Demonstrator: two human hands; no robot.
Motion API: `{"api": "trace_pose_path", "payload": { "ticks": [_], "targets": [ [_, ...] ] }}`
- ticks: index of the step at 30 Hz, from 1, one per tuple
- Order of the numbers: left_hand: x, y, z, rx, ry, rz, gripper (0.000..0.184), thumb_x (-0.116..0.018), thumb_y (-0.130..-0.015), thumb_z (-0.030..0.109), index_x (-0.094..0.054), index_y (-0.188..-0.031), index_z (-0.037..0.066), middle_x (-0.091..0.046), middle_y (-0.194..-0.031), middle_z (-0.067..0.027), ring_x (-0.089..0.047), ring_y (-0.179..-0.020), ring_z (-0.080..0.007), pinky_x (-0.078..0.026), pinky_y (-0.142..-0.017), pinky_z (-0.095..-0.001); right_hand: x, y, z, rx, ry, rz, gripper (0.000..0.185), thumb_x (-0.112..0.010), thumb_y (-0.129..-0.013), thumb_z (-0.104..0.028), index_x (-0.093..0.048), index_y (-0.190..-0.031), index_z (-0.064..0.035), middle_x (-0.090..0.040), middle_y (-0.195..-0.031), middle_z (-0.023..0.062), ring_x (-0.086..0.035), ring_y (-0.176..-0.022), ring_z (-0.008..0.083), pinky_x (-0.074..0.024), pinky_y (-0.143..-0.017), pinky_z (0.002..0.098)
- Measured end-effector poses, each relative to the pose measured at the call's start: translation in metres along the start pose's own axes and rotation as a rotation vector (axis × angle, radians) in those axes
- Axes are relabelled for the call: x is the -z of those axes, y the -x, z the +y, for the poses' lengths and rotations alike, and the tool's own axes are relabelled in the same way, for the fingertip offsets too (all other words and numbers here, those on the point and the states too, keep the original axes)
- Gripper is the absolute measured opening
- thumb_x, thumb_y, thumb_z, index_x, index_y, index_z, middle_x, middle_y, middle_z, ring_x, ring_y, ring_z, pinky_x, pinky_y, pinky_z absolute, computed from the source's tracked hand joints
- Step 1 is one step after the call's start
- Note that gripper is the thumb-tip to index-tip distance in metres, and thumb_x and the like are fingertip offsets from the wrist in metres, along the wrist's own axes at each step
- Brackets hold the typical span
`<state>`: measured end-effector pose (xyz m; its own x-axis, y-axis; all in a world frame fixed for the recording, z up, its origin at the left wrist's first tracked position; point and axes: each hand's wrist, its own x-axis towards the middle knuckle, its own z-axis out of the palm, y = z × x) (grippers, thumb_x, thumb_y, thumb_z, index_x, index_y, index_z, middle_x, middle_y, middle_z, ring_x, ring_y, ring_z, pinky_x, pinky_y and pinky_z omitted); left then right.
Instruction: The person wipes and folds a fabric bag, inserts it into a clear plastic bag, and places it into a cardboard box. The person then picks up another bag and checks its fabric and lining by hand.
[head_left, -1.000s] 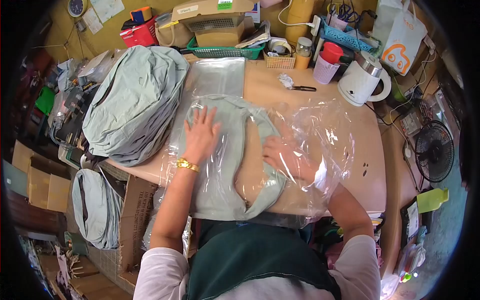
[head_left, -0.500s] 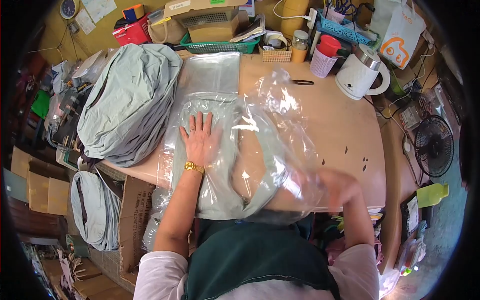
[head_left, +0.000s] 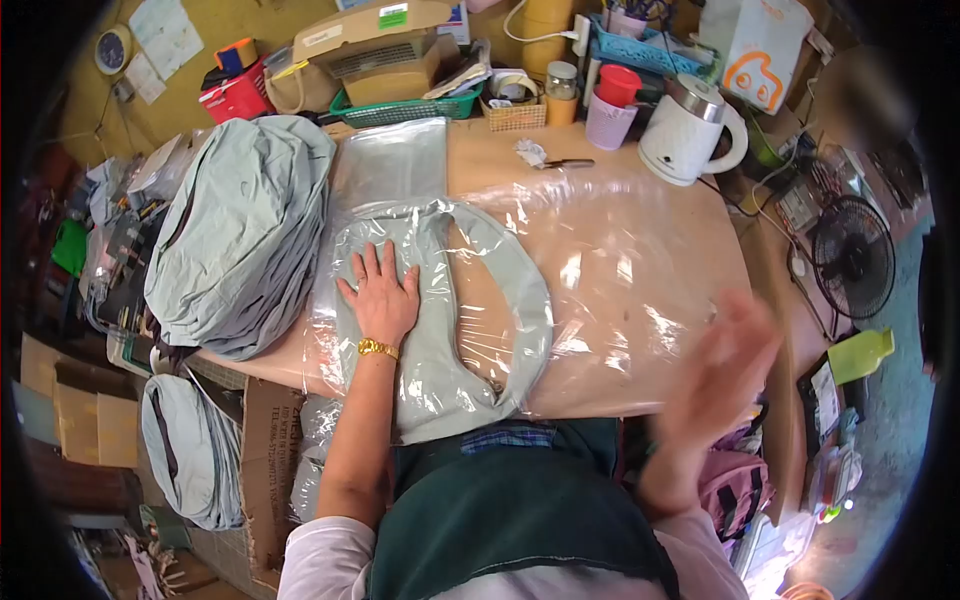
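My left hand (head_left: 384, 303) lies flat with fingers spread on a clear plastic bag (head_left: 640, 300), with a gold watch on the wrist. Inside the plastic is a pale grey-green fabric shoulder bag (head_left: 405, 385), its wide strap (head_left: 527, 290) curving to the right in a loop. The plastic's right part reaches well past the strap, spread over the tabletop. My right hand (head_left: 735, 365) is up at the table's right front edge, apart from the fabric; motion smears its fingers, and I see nothing clearly in it.
A tall pile of similar grey-green bags (head_left: 245, 230) stands at the left, with more bags (head_left: 185, 450) below it. Flat clear plastic bags (head_left: 395, 165) lie behind. A white kettle (head_left: 690, 135), a black pen-like object (head_left: 565, 163) and baskets line the back; a fan (head_left: 852, 255) is at right.
The plastic that was bunched up on the right now lies spread out and flatter. My right hand has moved right, away from it. My left hand stays pressed on the bag.
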<state>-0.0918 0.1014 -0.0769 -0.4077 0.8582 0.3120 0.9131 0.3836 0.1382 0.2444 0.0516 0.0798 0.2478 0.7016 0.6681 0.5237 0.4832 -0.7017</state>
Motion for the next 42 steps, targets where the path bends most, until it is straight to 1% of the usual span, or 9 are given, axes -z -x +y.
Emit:
{"api": "trace_pose_path", "payload": {
  "ticks": [2, 9, 15, 18, 24, 29, 35, 38, 42],
  "targets": [
    [-0.005, -0.001, 0.000, 0.022, 0.000, -0.007, 0.062, -0.045, -0.094, 0.047, -0.038, -0.146, 0.015, -0.034, -0.152, -0.0156, -0.025, -0.143, -0.0370, -0.012, -0.111, -0.0653, -0.058, 0.039, -0.019, -0.227, -0.498, -0.042, 0.030, -0.045, -0.099, -0.012, -0.050, -0.126, -0.0023, -0.056, -0.123, 0.0133, -0.054, -0.112, 0.0265, -0.0400, -0.102, 0.0383],
    [0.003, 0.002, -0.004, -0.003, -0.052, -0.005, 0.062, -0.045, -0.094, 0.049, -0.038, -0.147, 0.017, -0.036, -0.152, -0.0138, -0.028, -0.141, -0.0355, -0.017, -0.109, -0.0658, -0.218, 0.026, 0.105, 0.384, 0.329, -0.954, 0.056, -0.052, -0.089, -0.043, -0.051, -0.133, -0.0086, -0.055, -0.130, 0.0163, -0.049, -0.123, 0.0312, -0.0339, -0.105, 0.0511],
    [0.002, -0.002, -0.011, 0.090, -0.018, 0.006, 0.063, -0.048, -0.093, 0.046, -0.039, -0.146, 0.014, -0.035, -0.151, -0.0163, -0.029, -0.140, -0.0371, -0.017, -0.109, -0.0665, -0.034, -0.083, 0.252, -0.489, 1.430, -0.647, 0.065, -0.039, -0.094, -0.057, -0.046, -0.140, -0.0117, -0.042, -0.146, 0.0127, -0.040, -0.133, 0.0324, -0.0239, -0.104, 0.0662],
    [0.000, -0.001, -0.011, 0.091, -0.052, 0.003, 0.062, -0.047, -0.093, 0.047, -0.040, -0.146, 0.014, -0.035, -0.151, -0.0161, -0.029, -0.140, -0.0369, -0.017, -0.109, -0.0666, 0.010, -0.101, 0.221, -0.634, 1.256, -0.443, 0.062, -0.041, -0.093, -0.060, -0.046, -0.141, -0.0212, -0.043, -0.147, 0.0117, -0.038, -0.137, 0.0277, -0.0272, -0.105, 0.0619],
    [0.000, -0.003, -0.009, 0.097, -0.019, 0.011, 0.062, -0.046, -0.094, 0.048, -0.041, -0.145, 0.013, -0.034, -0.152, -0.0155, -0.028, -0.141, -0.0367, -0.015, -0.110, -0.0665, -0.110, -0.049, 0.096, 0.093, 0.708, -0.335, 0.086, -0.057, -0.084, -0.063, -0.035, -0.147, -0.0073, -0.027, -0.153, 0.0226, -0.023, -0.143, 0.0396, -0.0110, -0.112, 0.0640],
    [0.001, -0.005, -0.015, 0.127, 0.032, -0.004, 0.064, -0.045, -0.094, 0.048, -0.038, -0.147, 0.013, -0.032, -0.153, -0.0159, -0.025, -0.143, -0.0366, -0.012, -0.110, -0.0664, -0.134, -0.047, 0.158, -0.241, 1.023, -0.522, 0.105, -0.063, -0.076, -0.066, -0.019, -0.152, -0.0072, -0.014, -0.157, 0.0233, -0.007, -0.144, 0.0482, -0.0066, -0.111, 0.0673],
    [-0.003, -0.016, -0.023, 0.185, 0.534, 0.070, 0.070, -0.041, -0.097, 0.051, -0.025, -0.152, 0.012, -0.022, -0.156, -0.0200, -0.012, -0.146, -0.0408, -0.006, -0.111, -0.0660, -0.128, -0.040, 0.209, -0.240, 0.804, -0.620, 0.069, -0.057, -0.088, -0.047, -0.041, -0.141, -0.0050, -0.038, -0.145, 0.0259, -0.029, -0.139, 0.0406, -0.0213, -0.111, 0.0584],
    [0.060, -0.003, -0.031, 0.123, 0.543, 0.062, 0.071, -0.043, -0.097, 0.051, -0.024, -0.152, 0.011, -0.020, -0.156, -0.0230, -0.008, -0.146, -0.0429, -0.005, -0.112, -0.0645, -0.144, -0.101, 0.214, 0.143, 0.596, -0.437, 0.028, -0.054, -0.090, -0.028, -0.061, -0.099, -0.0032, -0.065, -0.089, 0.0181, -0.065, -0.082, 0.0341, -0.0515, -0.074, 0.0448],
    [0.048, 0.012, -0.051, 0.142, 0.973, 0.071, 0.066, -0.045, -0.099, 0.043, -0.024, -0.152, 0.010, -0.020, -0.157, -0.0199, -0.011, -0.147, -0.0339, -0.011, -0.115, -0.0562, -0.121, -0.225, -0.011, 0.060, -0.140, -0.568, 0.034, -0.049, -0.095, -0.034, -0.062, -0.101, -0.0035, -0.060, -0.077, 0.0101, -0.059, -0.074, 0.0217, -0.0468, -0.070, 0.0370]
  ]
}}
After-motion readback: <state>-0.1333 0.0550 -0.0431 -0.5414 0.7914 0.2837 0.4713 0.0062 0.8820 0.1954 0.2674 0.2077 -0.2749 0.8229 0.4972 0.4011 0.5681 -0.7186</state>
